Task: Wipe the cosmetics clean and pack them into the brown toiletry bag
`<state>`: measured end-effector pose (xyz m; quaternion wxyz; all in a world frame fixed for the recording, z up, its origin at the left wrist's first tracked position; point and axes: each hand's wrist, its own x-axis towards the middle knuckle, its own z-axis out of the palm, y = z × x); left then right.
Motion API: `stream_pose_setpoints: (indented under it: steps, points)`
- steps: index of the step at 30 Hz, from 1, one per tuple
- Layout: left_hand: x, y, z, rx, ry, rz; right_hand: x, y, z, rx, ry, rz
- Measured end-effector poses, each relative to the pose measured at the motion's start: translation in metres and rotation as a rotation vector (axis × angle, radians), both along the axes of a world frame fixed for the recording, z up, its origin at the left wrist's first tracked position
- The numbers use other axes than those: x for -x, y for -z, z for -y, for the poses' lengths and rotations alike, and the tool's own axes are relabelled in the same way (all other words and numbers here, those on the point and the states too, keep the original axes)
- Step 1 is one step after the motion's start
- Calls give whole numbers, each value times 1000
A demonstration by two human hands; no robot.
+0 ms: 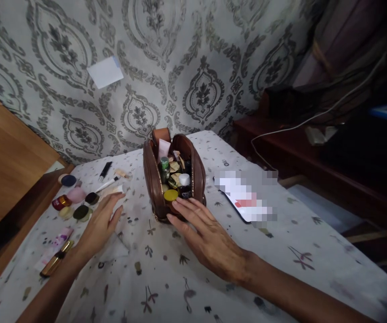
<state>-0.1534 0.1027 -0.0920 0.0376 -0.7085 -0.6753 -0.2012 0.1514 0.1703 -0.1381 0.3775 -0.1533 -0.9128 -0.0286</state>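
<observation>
Bag (151,184), frame centre | right hand (210,240), fingers slightly spread, by yellow lid (171,195) | left hand (99,224), thumb parted | advice: keep lid level

I see a dim, uneven picture: the middle is moderately lit, while the far right sinks into near black. The phone (243,197) on the right glows brightest, its screen covered by coarse pixel blocks. I find only soft, faint shadows on the white cloth (166,287), and cannot tell where the room light comes from. The patterned wall (159,80) looks greyish, and small items at left are soft and slightly smeared. My wide view stretches things towards the edges, and the corners at right darken.
</observation>
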Motion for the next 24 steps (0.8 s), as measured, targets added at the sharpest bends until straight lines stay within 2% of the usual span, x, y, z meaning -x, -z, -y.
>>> stream_pose_setpoints:
  steps: [5, 9, 13, 17, 20, 24]
  points:
    - [28, 43, 34, -53, -79, -75, 4, -7, 13, 6, -97, -28]
    - [36, 67, 52, -78, -77, -135, 14, -10, 25, -5, -265, -11]
    - [38, 87, 58, -78, -111, -125, 29, -6, 32, 41, -353, 158]
    - [37, 96, 57, -105, -130, -107, 46, -1, 37, 118, -391, 317]
    - [34, 95, 56, -110, -146, -82, 63, 1, 40, 201, -438, 304]
    - [30, 93, 56, -92, -181, -43, 88, 2, 45, 393, -508, 250]
